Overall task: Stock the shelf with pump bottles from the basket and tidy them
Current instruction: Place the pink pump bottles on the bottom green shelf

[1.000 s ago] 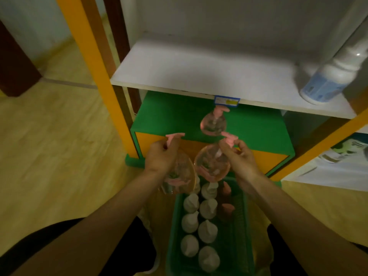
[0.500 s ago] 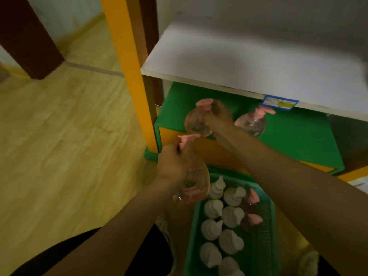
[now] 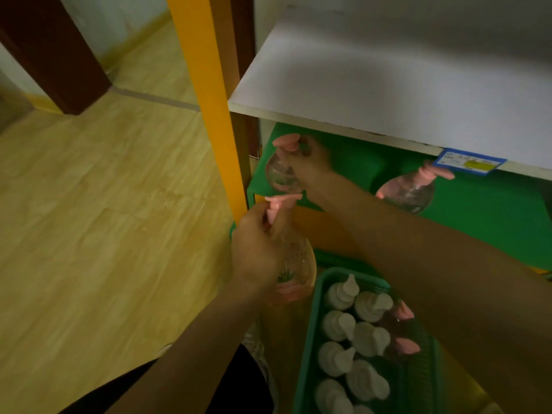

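My right hand grips a clear pump bottle with a pink pump at the left end of the green bottom shelf. My left hand holds a second pink-pump bottle by its neck, in the air in front of the shelf and left of the basket. A third pink-pump bottle stands on the green shelf further right. The green basket on the floor holds several white-pump bottles and two pink-pump ones.
A white shelf board with a blue price tag hangs over the green shelf. An orange upright post stands just left of both hands. Wooden floor spreads to the left, with a dark door frame beyond.
My right hand has carried its bottle from above the basket up and left onto the green shelf's left end. The view has swung left. My left hand keeps its bottle in front of the shelf.
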The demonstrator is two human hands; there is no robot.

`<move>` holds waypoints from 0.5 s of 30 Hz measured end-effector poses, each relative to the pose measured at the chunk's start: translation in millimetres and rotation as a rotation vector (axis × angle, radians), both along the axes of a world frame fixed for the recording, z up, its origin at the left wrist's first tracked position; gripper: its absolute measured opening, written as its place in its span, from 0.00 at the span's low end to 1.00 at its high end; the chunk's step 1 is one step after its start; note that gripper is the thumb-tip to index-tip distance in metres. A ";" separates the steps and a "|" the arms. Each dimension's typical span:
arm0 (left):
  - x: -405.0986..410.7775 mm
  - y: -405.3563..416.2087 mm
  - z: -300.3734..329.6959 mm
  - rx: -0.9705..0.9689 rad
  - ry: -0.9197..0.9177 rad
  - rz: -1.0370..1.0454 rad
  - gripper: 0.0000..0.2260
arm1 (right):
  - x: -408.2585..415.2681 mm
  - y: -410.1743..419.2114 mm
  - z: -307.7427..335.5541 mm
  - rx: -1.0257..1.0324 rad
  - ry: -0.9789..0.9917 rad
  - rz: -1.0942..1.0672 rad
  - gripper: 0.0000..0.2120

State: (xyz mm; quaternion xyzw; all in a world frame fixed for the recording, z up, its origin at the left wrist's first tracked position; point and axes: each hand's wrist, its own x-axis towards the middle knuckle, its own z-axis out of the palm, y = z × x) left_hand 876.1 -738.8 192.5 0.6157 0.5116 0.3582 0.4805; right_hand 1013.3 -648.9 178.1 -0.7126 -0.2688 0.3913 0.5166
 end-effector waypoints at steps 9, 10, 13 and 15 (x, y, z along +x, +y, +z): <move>2.4 1.4 9.8 0.003 -0.028 -0.028 0.17 | 10.1 -22.5 5.2 0.039 -0.081 0.072 0.28; 4.8 0.0 12.2 -0.004 -0.038 -0.039 0.17 | 12.8 -32.8 7.6 0.048 -0.087 0.071 0.29; 14.5 -6.9 22.5 -0.038 -0.078 -0.090 0.16 | 24.5 -73.8 16.8 0.044 -0.091 0.083 0.24; 22.6 -12.5 30.1 -0.071 -0.078 -0.129 0.16 | 34.3 -106.9 24.8 0.041 -0.057 0.086 0.19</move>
